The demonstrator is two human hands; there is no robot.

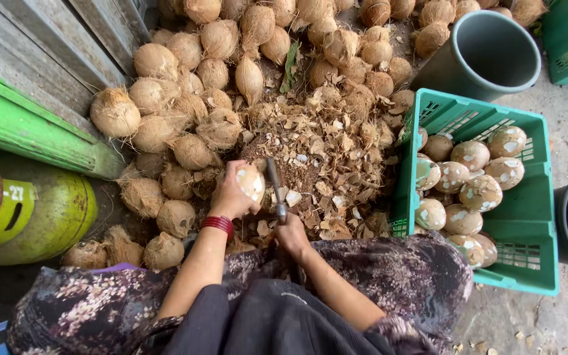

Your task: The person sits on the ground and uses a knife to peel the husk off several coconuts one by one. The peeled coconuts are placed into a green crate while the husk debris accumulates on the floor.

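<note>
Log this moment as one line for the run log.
left hand: holds coconut | right hand: grips blade tool | green crate: peeled coconuts

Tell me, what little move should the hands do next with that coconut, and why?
Probably bring the blade in the right hand against the coconut that the left hand holds. Brown shell patches seem to remain on it, while the pale ones in the green crate look nearly bare.

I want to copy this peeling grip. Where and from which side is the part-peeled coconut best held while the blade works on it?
Probably as the left hand holds the coconut: cupped round its rounded body from the left and behind, fingers wrapped over the husked side. That leaves the pale peeled face turned right, toward the blade in the right hand, and keeps the fingers away from the edge.
</note>
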